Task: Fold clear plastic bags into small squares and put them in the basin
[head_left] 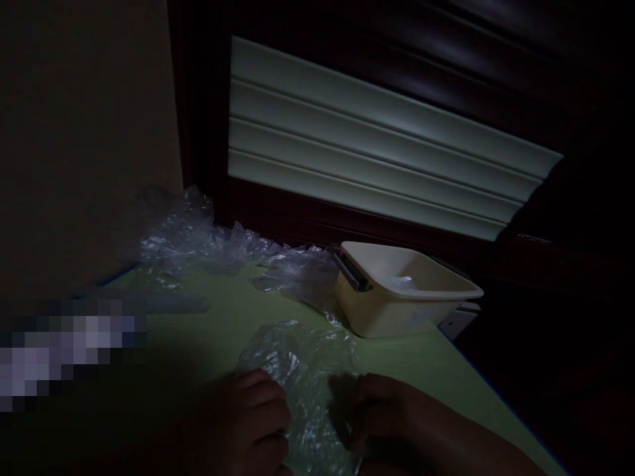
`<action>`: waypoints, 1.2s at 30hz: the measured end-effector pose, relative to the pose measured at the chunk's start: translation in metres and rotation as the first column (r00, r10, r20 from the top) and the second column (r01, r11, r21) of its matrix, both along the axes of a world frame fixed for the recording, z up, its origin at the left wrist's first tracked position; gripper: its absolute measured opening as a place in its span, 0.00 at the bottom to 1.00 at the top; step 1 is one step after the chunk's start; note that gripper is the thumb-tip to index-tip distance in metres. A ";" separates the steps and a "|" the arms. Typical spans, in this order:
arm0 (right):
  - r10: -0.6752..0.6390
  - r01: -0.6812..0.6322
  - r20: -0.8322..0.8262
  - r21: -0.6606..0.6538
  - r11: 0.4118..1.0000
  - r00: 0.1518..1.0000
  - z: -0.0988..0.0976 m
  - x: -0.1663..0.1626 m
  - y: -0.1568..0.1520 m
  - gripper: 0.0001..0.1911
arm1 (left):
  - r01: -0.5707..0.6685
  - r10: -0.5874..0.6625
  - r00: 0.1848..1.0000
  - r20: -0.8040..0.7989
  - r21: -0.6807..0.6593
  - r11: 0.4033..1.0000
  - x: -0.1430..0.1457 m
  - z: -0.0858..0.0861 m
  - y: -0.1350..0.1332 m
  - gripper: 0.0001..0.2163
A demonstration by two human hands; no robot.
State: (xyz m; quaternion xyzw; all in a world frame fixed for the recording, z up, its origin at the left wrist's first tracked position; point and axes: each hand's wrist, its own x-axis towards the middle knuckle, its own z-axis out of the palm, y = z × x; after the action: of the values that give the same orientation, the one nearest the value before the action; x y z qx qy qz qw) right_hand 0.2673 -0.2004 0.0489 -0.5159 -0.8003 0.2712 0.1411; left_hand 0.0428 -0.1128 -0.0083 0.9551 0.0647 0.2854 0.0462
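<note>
Glinting along the back left of the pale green counter (421, 360), crumpled clear plastic (198, 241) lies heaped, too tangled to count. One flatter strip (171, 301) lies before it. Next, the left hand (262, 416), fingers curled, meets one wrinkled, see-through sheet (310, 377) on the counter; the right hand (374, 410), also curled, is at its other side. Darkness hides whether either grips it. Both partly cover the sheet. Beyond stands one smooth cream tub (381, 311), round-cornered, holding a pale scrap (403, 283), blocking part of the dark-framed, ribbed panel's base (307, 211).
</note>
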 end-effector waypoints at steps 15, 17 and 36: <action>-0.117 0.117 -0.038 0.004 0.993 0.992 -0.003 0.002 -0.003 0.09 | -0.003 0.011 0.997 0.081 -0.107 0.994 -0.002 0.007 0.007 0.08; -0.158 0.157 -0.022 -0.044 0.987 0.987 -0.002 0.003 -0.003 0.07 | -0.020 0.032 0.996 0.089 -0.136 0.990 -0.002 0.007 0.005 0.08; -0.143 0.143 -0.018 0.055 0.988 0.990 -0.022 0.002 0.008 0.09 | -0.238 0.244 0.970 -0.002 -0.239 0.941 -0.003 0.009 -0.003 0.06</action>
State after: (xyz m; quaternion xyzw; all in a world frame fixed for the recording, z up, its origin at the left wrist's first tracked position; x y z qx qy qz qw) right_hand 0.2691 -0.1927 0.0265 -0.5658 -0.7675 0.2413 0.1803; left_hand 0.0402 -0.1154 0.0008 0.9235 0.2141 0.2924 0.1259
